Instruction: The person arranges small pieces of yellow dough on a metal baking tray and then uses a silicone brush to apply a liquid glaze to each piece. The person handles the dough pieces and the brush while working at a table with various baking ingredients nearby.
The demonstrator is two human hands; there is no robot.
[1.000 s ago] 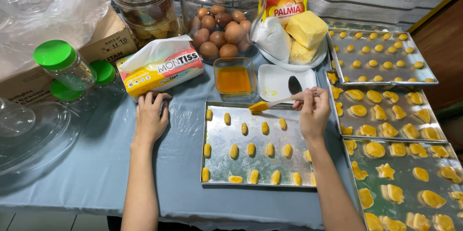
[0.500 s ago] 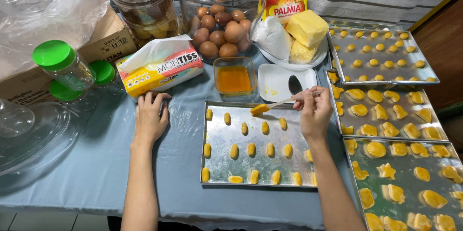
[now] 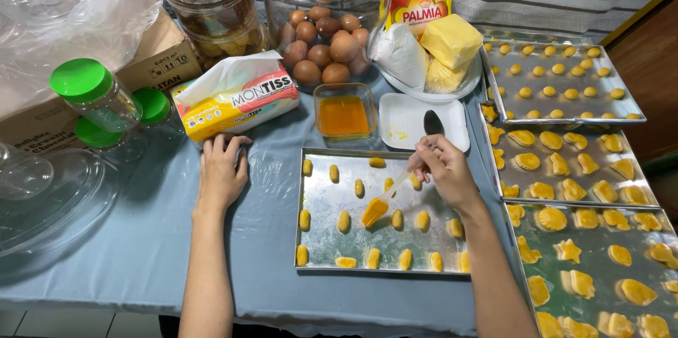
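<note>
A soft tissue pack (image 3: pixel 236 98), white with yellow and red panels, lies on the bench left of centre, just beyond the left hand (image 3: pixel 220 172). At the far left sits a brown cardboard box (image 3: pixel 152 55) bearing a white label. A yellow-and-red margarine sachet (image 3: pixel 418 6) stands far back, behind the butter blocks.

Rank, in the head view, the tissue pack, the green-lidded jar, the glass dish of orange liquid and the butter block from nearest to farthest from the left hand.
From the left hand:
1. Tissue pack, just beyond the fingertips.
2. Glass dish of orange liquid, off to the right.
3. Green-lidded jar, off to the left; too close to the dish to rank surely.
4. Butter block, far right at the back.
</note>
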